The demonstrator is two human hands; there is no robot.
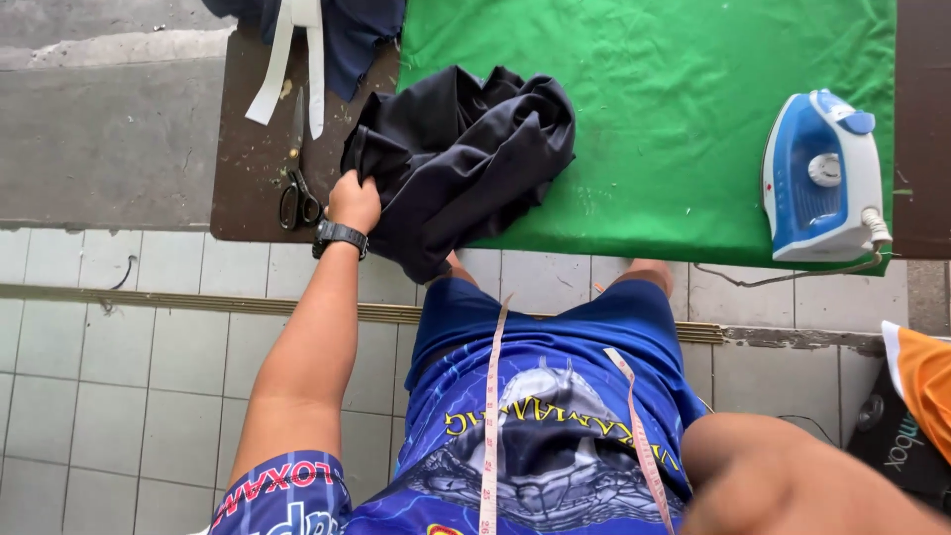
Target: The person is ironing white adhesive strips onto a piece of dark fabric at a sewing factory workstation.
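**Count of items at my ironing table**

One black garment (461,159) lies bunched at the table edge. One green cloth (674,109) covers the board. One blue-and-white iron (820,178) stands on that cloth, with one cord (783,274) trailing from it. One pair of scissors (298,188) rests on the brown table (243,188). Two white strips (292,59) hang from one dark blue fabric piece (357,40). One measuring tape (492,426) drapes round my neck. I wear one wristwatch (340,236). One of my hands (354,201) shows clearly.
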